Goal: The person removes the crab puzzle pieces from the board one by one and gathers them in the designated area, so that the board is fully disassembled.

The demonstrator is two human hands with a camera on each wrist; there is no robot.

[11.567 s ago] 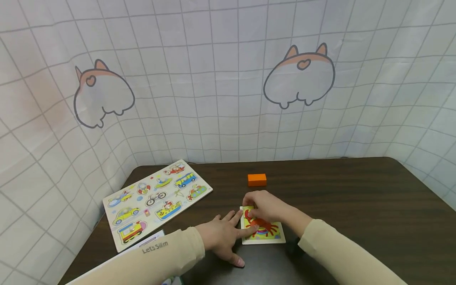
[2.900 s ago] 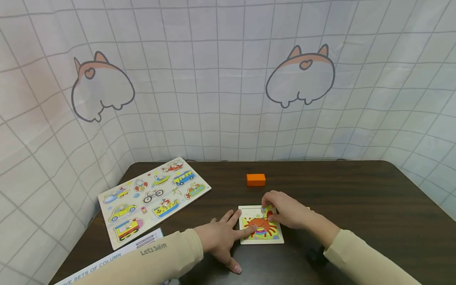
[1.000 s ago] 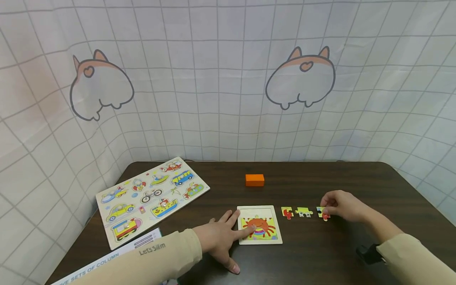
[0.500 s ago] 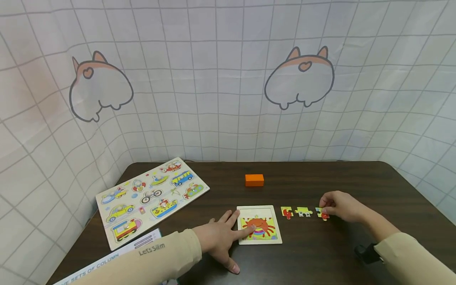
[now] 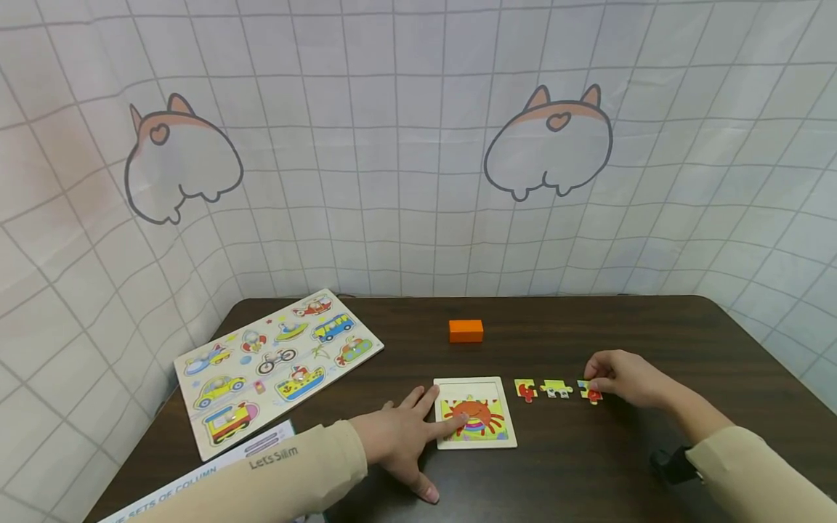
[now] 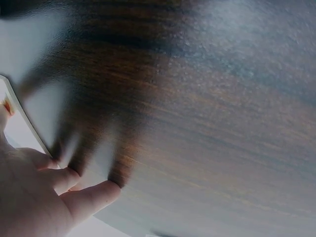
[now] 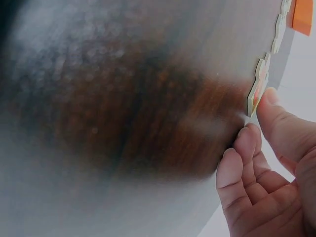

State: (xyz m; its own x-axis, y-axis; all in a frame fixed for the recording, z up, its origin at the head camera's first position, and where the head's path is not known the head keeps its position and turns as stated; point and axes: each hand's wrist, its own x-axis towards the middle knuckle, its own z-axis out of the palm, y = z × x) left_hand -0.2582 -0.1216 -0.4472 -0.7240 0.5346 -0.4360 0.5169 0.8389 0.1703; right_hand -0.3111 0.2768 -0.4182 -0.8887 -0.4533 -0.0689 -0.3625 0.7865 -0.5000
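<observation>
My left hand [image 5: 402, 437] lies with spread, mostly straight fingers, its index fingertip on the crab picture in a small white-framed jigsaw board [image 5: 469, 380]. The board's top strip is bare; the lower crab pieces [image 5: 480, 418] sit in it. In the left wrist view, fingertips [image 6: 94, 200] rest near the board's edge. To the board's right, a red-and-yellow jigsaw piece [image 5: 525, 390] and a yellow-and-white one [image 5: 556, 389] lie on the table. My right hand [image 5: 628, 378] pinches a third jigsaw piece [image 5: 591, 394] at that row's right end, between thumb and index finger.
An orange block [image 5: 466, 331] stands behind the board. At left lies a large vehicle puzzle board [image 5: 275, 370], with a printed box [image 5: 196, 476] partly under my left sleeve. The dark table [image 5: 654, 327] meets a gridded curtain at its back edge.
My right hand has taken the top jigsaw pieces out of the board and set them in a row at right. Lately it slides the third piece slightly left. My left hand stays on the board.
</observation>
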